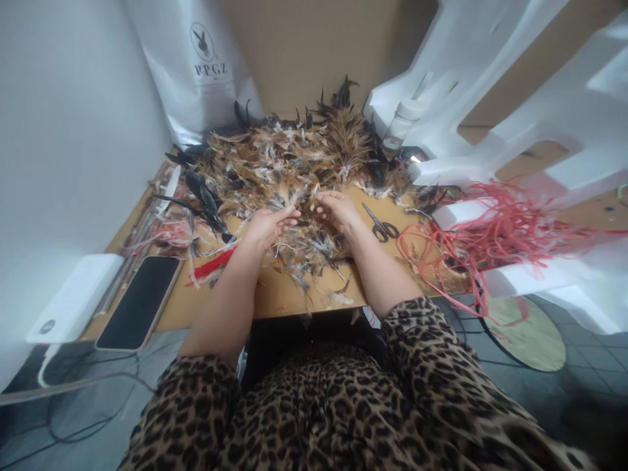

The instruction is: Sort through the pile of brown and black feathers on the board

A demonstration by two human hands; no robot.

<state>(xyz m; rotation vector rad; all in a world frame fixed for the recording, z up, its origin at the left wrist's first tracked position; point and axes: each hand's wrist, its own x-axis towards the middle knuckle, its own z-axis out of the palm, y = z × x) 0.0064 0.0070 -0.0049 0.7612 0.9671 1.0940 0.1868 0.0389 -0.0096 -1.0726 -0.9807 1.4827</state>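
Note:
A big heap of brown, white and black feathers (279,154) covers the back of the wooden table (235,307). At its near edge my left hand (271,226) is closed in a pinch on a small bunch of feathers (290,196) whose tips point up and away. Close beside it on the right, my right hand (336,208) pinches a single small feather (314,193) between thumb and fingers. Loose feathers (314,252) lie below both hands. A pair of black-handled scissors (385,229) rests just right of my right hand.
At the left are a phone (140,304) and a white power bank (78,297) with a cable. A tangle of red strips (510,229) hangs over white foam pieces (530,275) at the right. A white bag (196,98) stands behind, and a clear bottle (402,123) stands back right.

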